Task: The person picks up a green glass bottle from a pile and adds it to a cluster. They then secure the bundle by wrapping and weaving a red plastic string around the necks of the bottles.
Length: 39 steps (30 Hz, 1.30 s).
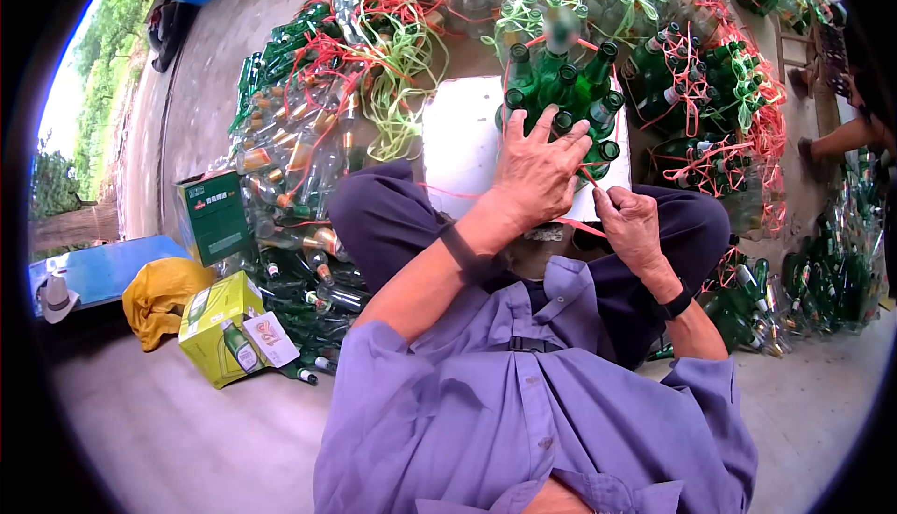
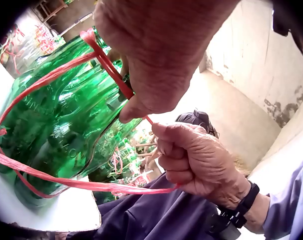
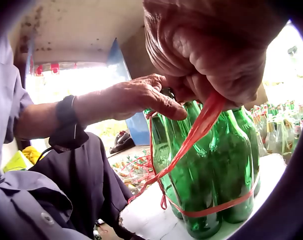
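Observation:
A cluster of green glass bottles (image 3: 231, 165) stands upright on a white board (image 1: 458, 131) between the person's knees. Red plastic twine (image 3: 204, 125) circles the bottles low down, and another strand runs up to their necks. Across the bottle tops, the left hand (image 1: 534, 173) rests with its fingers spread among the necks; its thumb lies beside the twine in the left wrist view. Close by on the near right side, the right hand (image 1: 637, 229) grips the twine in curled fingers. One strand runs taut from this fist to the necks, another back to the lower loop.
Bundles of bottles tied with red and green twine (image 1: 397, 93) surround the board at the back and right. Loose bottles (image 1: 313, 280) lie at the left, near a yellow-green carton (image 1: 220, 327), a dark green box (image 1: 215, 220) and a yellow cloth (image 1: 163, 299).

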Tool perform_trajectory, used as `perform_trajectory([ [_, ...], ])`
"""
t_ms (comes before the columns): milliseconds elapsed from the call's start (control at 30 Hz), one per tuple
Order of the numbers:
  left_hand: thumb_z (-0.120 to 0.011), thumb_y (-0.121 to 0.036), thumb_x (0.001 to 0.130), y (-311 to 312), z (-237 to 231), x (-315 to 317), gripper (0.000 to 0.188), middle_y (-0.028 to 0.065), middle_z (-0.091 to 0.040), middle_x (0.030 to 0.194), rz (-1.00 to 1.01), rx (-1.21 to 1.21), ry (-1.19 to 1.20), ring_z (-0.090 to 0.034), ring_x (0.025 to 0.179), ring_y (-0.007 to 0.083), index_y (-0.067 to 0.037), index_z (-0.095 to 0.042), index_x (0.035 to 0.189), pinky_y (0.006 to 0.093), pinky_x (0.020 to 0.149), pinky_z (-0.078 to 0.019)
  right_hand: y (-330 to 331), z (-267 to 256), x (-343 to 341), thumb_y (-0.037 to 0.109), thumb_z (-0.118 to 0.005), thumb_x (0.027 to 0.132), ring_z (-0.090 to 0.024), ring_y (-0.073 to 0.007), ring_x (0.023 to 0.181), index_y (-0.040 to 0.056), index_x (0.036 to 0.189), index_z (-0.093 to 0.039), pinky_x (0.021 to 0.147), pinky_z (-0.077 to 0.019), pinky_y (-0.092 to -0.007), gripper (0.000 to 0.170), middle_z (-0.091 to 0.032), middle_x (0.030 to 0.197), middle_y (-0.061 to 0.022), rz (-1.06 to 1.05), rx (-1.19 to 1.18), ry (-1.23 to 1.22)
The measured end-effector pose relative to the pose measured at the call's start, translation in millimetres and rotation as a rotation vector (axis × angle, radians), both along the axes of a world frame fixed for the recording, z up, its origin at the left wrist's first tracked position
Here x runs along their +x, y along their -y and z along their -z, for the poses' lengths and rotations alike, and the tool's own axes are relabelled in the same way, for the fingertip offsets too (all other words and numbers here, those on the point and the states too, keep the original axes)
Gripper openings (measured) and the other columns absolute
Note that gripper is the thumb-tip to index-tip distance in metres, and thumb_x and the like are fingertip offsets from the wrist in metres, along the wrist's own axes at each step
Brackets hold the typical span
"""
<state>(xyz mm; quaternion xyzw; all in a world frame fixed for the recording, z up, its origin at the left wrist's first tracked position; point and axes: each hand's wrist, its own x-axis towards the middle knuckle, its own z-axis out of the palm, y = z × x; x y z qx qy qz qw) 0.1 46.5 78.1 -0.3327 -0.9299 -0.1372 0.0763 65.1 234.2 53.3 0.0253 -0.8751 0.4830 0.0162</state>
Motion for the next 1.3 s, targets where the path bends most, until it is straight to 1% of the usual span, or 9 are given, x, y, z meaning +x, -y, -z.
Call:
perform_trajectory([
  [100,-0.064,-0.022,0.081,0,2,0,0.041,0.0034,-0.059,0.143,0.005,0.039,0.003,-0.047,0.135,0.0366,-0.010,-0.066,0.120,0.0615,0.109,-0.0272,0,-17,-5,0.007,-0.069,0.090,-0.044,-0.0288,0.045,-0.0029,0.064,-0.051,0.048,-0.0411,-0.0380,0.033,-0.048,0.056,-0.0190,-0.010,0.054,-0.003],
  [200,-0.067,-0.023,0.080,0,0,1,0.043,0.0029,-0.058,0.144,-0.002,-0.001,-0.002,-0.047,0.135,0.0364,-0.011,-0.065,0.122,0.0604,0.108,-0.0284,-7,-34,-12,0.004,-0.072,0.082,-0.064,-0.0352,0.058,-0.0013,0.066,-0.055,0.054,-0.0482,-0.0418,0.024,-0.057,0.064,-0.0207,-0.118,0.261,-0.163],
  [333,-0.071,-0.024,0.079,3,0,0,0.046,0.0042,-0.057,0.144,0.010,0.001,-0.008,-0.048,0.133,0.0363,-0.012,-0.063,0.123,0.0582,0.107,-0.0291,-22,-41,-30,0.002,-0.071,0.081,-0.062,-0.0336,0.061,0.0026,0.072,-0.054,0.055,-0.0492,-0.0429,0.020,-0.059,0.067,-0.0141,-0.270,0.333,-0.324],
  [567,-0.071,-0.024,0.079,4,0,-2,0.044,0.0060,-0.058,0.144,0.040,-0.014,0.007,-0.048,0.132,0.0370,-0.010,-0.063,0.121,0.0546,0.104,-0.0302,-34,-55,-69,0.003,-0.074,0.082,-0.060,-0.0339,0.064,0.0018,0.074,-0.054,0.055,-0.0476,-0.0426,0.022,-0.056,0.069,-0.0133,-0.287,0.381,-0.421],
  [633,-0.071,-0.025,0.080,5,-1,-3,0.044,0.0063,-0.057,0.144,0.051,-0.024,0.010,-0.047,0.133,0.0372,-0.010,-0.063,0.121,0.0531,0.103,-0.0309,-36,-47,-78,0.006,-0.075,0.084,-0.059,-0.0290,0.060,-0.0007,0.076,-0.057,0.056,-0.0466,-0.0395,0.021,-0.058,0.068,-0.0136,-0.258,0.327,-0.397],
  [733,-0.070,-0.025,0.080,5,-1,-4,0.045,0.0063,-0.056,0.144,0.060,-0.014,0.040,-0.046,0.133,0.0374,-0.009,-0.063,0.121,0.0530,0.104,-0.0308,-40,-37,-87,0.014,-0.075,0.088,-0.049,-0.0110,0.057,-0.0035,0.082,-0.066,0.056,-0.0424,-0.0304,0.020,-0.057,0.063,-0.0090,-0.107,0.155,0.020],
  [867,-0.071,-0.025,0.080,4,-4,-4,0.045,0.0063,-0.056,0.144,0.066,-0.022,0.065,-0.046,0.134,0.0374,-0.009,-0.062,0.122,0.0532,0.104,-0.0306,-49,-12,-98,0.019,-0.074,0.089,-0.043,-0.0058,0.060,-0.0040,0.084,-0.070,0.054,-0.0350,-0.0261,0.023,-0.049,0.062,0.0034,-0.110,-0.006,0.216],
  [1000,-0.071,-0.026,0.080,4,-6,-4,0.047,0.0062,-0.055,0.145,0.068,-0.035,0.068,-0.040,0.140,0.0388,-0.009,-0.063,0.122,0.0556,0.108,-0.0277,-54,4,-101,0.020,-0.073,0.091,-0.038,-0.0036,0.061,-0.0013,0.080,-0.070,0.054,-0.0301,-0.0252,0.024,-0.046,0.064,0.0084,-0.106,-0.268,0.340],
  [1300,-0.072,-0.020,0.078,0,-13,-2,0.051,0.0084,-0.057,0.141,0.110,0.014,-0.023,-0.034,0.145,0.0399,-0.007,-0.062,0.126,0.0627,0.113,-0.0211,-61,20,-99,0.024,-0.069,0.095,-0.037,-0.0026,0.060,0.0004,0.086,-0.073,0.053,-0.0286,-0.0236,0.026,-0.046,0.063,0.0091,-0.161,-0.361,0.393],
])
